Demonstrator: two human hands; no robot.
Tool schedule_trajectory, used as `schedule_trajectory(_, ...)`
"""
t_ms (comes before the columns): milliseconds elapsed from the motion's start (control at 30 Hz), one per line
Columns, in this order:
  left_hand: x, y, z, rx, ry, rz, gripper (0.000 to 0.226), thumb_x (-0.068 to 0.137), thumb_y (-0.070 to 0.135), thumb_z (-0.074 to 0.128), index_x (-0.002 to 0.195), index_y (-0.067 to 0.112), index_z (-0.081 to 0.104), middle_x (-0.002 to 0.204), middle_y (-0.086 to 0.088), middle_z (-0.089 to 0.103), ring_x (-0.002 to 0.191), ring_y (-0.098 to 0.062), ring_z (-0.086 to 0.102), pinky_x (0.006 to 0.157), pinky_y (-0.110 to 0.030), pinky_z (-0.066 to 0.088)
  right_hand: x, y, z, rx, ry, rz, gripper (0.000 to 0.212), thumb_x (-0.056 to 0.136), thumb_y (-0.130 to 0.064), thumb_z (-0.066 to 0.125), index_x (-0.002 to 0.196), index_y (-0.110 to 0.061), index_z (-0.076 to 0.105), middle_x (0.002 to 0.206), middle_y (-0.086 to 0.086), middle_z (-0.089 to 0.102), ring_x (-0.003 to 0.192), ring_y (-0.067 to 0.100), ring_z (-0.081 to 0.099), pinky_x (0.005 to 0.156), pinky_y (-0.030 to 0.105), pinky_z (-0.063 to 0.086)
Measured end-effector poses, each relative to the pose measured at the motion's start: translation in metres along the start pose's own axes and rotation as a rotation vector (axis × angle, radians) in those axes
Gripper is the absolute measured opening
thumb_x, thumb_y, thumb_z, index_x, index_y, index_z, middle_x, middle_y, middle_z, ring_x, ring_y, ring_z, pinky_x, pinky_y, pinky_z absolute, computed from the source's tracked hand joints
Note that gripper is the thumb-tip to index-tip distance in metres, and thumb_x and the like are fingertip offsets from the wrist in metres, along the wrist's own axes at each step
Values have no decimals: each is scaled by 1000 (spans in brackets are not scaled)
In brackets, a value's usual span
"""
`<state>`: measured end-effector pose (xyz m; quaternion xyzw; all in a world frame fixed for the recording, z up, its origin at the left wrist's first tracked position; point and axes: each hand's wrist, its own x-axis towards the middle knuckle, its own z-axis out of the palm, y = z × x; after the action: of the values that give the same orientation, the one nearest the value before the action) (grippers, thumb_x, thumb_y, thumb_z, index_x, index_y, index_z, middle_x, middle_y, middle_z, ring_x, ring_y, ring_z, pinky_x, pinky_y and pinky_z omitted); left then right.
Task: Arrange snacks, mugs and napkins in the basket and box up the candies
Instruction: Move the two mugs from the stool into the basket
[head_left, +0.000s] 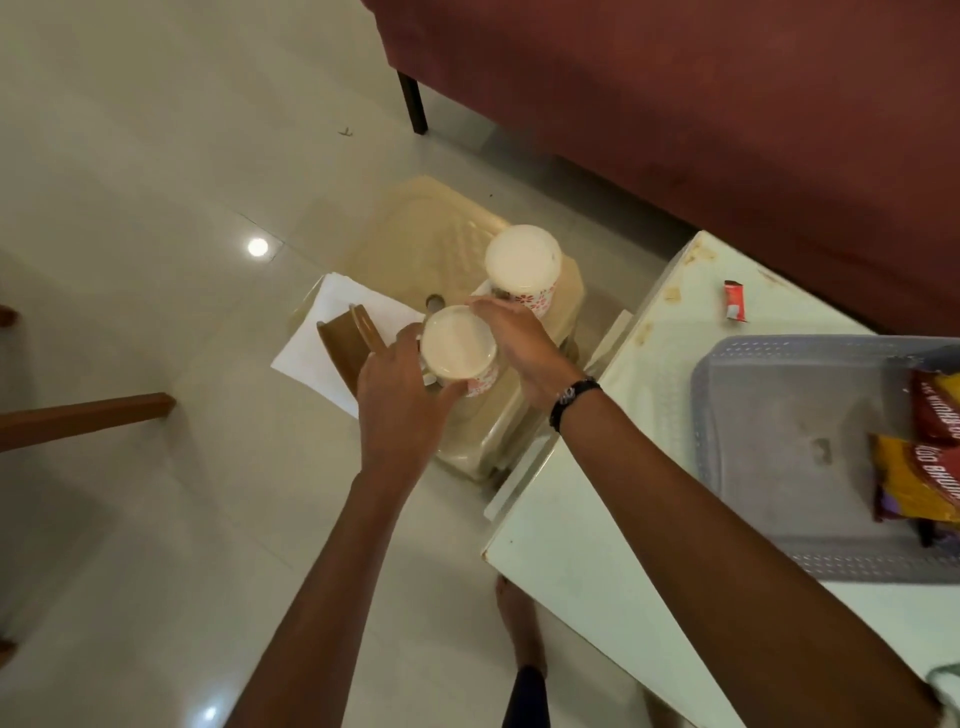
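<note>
Both hands cup a round, glossy white mug (458, 347) with red flowers: left hand (402, 397) near, right hand (522, 347) far. It sits on a beige plastic stool (415, 244) above pale glossy floor tiles (130, 130), beside its twin (523, 267) and paper napkins (332, 312).

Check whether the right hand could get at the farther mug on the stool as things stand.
Probably yes. The right hand is at the near mug, and the farther mug stands just beyond its fingertips on the stool, with nothing between them.

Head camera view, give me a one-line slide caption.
Both hands close around a floral mug on a beige plastic stool.
</note>
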<state>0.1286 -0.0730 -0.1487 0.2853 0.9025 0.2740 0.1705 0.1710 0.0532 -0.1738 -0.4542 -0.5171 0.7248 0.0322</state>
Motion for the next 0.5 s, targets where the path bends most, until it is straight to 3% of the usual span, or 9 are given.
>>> schedule_trajectory(167, 1, -5, -2, -19, -15, 9, 72, 68, 36, 80, 126, 11, 46, 115, -8, 65, 105, -24, 60, 91, -43, 51, 11, 4, 6, 75, 3, -50, 25, 95, -22, 49, 111, -11, 66, 96, -16, 58, 88, 1, 53, 71, 16, 42)
schedule_trajectory(367, 3, -3, 1, 64, -41, 32, 72, 75, 38, 74, 132, 9, 39, 119, -10, 62, 107, -25, 59, 94, -41, 52, 16, 10, -7, 36, -23, -106, 26, 96, -19, 48, 110, -12, 68, 115, -6, 63, 104, 8, 57, 79, 14, 48)
schedule_trajectory(500, 5, 1, 3, 71, -98, -13, 73, 79, 39, 69, 135, 9, 32, 127, -12, 56, 112, -26, 57, 96, -40, 51, 13, 14, -29, -88, 16, -150, 24, 94, -19, 51, 106, -12, 71, 111, -8, 68, 109, 5, 56, 91, 16, 40)
